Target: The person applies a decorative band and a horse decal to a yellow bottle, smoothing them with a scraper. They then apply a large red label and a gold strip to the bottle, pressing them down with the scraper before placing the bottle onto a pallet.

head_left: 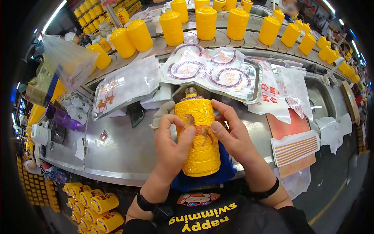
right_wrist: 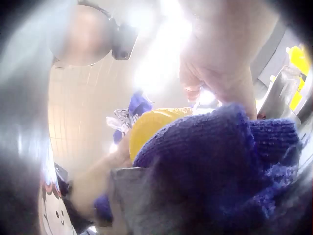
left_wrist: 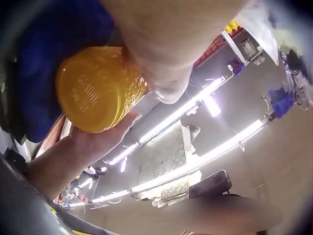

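Observation:
A yellow embossed bottle (head_left: 200,158) with a clear neck stands over dark blue cloth (head_left: 228,171), its neck away from me. On its front lies a brown-gold horse decal (head_left: 203,132). My left hand (head_left: 170,146) is at the bottle's left side, index finger bent and thumb tip against the decal's left part. My right hand (head_left: 237,136) holds the right side, thumb at the front and fingers along the edge. In the left wrist view the bottle's round base (left_wrist: 90,93) shows between both hands. Blue cloth (right_wrist: 210,161) hides much of the bottle in the right wrist view.
Decal sheets (head_left: 187,70) lie on trays behind the bottle. More yellow bottles (head_left: 206,25) line a conveyor beyond. At the right are a striped sheet (head_left: 296,148) and a sink (head_left: 321,97). Bottles are stacked low left (head_left: 103,202); a plastic bag (head_left: 70,58) hangs upper left.

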Available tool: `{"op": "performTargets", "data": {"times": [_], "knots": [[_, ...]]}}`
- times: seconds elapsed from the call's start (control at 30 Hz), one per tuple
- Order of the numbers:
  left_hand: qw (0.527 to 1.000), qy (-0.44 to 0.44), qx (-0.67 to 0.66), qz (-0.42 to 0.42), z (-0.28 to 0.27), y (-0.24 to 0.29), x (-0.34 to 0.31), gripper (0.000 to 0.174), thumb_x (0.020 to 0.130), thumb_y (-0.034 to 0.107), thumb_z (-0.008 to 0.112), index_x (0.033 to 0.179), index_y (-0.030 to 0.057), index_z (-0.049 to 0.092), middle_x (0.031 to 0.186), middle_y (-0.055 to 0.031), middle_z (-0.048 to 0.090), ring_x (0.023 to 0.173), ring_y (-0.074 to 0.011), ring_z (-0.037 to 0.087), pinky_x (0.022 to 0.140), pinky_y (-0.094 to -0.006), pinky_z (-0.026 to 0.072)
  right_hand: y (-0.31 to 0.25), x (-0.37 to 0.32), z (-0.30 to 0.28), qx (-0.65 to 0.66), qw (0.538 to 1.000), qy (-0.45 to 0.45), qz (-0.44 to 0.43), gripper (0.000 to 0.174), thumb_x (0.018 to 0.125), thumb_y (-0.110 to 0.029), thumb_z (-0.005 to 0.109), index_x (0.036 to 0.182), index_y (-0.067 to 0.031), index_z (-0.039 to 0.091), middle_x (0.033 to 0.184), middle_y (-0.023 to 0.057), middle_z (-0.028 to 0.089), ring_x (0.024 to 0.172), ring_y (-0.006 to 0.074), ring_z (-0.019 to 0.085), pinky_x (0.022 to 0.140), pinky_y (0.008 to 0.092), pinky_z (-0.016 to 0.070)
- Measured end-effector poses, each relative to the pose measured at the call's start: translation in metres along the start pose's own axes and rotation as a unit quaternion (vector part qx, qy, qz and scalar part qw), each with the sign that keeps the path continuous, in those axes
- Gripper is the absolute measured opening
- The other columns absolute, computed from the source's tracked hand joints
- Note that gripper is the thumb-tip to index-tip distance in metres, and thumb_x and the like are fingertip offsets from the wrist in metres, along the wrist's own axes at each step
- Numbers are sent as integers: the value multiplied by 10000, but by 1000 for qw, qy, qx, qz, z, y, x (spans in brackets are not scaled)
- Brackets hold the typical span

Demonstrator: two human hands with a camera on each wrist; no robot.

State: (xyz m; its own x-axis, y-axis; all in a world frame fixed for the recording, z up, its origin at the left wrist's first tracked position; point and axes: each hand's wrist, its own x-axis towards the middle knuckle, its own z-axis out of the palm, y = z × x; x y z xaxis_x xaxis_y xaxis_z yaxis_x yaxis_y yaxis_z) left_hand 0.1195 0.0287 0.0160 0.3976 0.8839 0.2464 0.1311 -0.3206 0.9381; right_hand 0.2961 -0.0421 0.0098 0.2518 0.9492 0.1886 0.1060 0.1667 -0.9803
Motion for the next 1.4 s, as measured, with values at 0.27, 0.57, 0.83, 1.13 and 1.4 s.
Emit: {"op": "performTargets", "data": {"times": [0.27,0.57,0.83,1.13,1.4], "knots": [[942,-29,-328,-57,11,-12,5,395,950,109,619,1202,82,316,1213,-104,418,1104,-163,503,982,-305,444,7,0,1,13,1000,-1,27,605,925,-231,656,1426,-8,402,1327,138,460,1079,211,499,895,317,477],[944,-36,-318,-77,12,-6,6,442,940,125,643,1207,90,293,1196,-106,402,1145,-156,472,986,-302,443,3,0,1,46,997,-20,53,681,903,-242,697,1456,-25,362,1338,111,409,1065,177,454,824,252,495],[949,-29,-307,-73,14,-9,6,447,944,146,647,1209,87,291,1188,-107,401,1128,-152,467,975,-297,438,2,1,3,53,997,-13,61,671,906,-253,697,1445,-19,373,1314,106,424,1046,174,455,834,257,481],[944,-32,-318,-77,14,-5,8,465,931,156,667,1202,81,297,1186,-113,411,1139,-162,474,983,-308,438,6,1,5,49,998,-5,44,694,893,-278,714,1444,-26,375,1313,108,422,1039,172,469,865,269,476],[949,-19,-306,-69,13,-15,8,448,944,147,648,1209,86,291,1184,-118,431,1091,-158,515,945,-294,465,8,2,0,118,990,-11,78,660,926,-291,674,1447,-19,374,1303,105,433,1045,163,482,906,284,455]]}}
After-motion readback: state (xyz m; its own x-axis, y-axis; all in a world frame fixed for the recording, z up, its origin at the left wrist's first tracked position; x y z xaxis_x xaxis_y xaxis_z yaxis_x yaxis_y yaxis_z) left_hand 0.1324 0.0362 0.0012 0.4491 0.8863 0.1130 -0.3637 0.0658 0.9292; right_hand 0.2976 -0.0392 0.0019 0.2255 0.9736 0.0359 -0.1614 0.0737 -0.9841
